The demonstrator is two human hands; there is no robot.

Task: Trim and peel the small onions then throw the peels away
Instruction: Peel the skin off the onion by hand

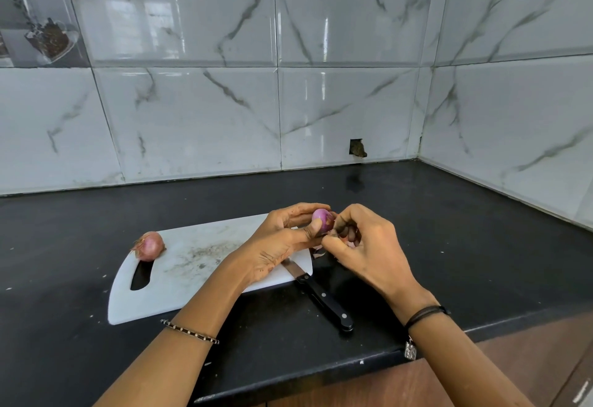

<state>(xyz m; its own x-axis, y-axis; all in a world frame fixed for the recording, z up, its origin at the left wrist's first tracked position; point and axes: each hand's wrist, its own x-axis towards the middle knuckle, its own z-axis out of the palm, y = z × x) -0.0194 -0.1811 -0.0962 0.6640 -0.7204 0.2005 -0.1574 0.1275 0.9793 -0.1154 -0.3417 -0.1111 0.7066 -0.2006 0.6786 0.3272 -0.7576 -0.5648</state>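
Note:
My left hand holds a small purple onion between thumb and fingers, above the right end of the white cutting board. My right hand has its fingers curled against the onion's right side, pinching dark peel there. A second small onion, still in its pinkish-brown skin, lies on the board's left end near the handle slot. Loose peel scraps lie on the counter under my hands. A black-handled knife rests with its blade on the board's right edge and its handle pointing toward me.
The black countertop runs into a corner of glossy marble-patterned wall tiles at the back and right. Its front edge runs along the bottom right, with brown floor below. A small hole in the wall sits at the back.

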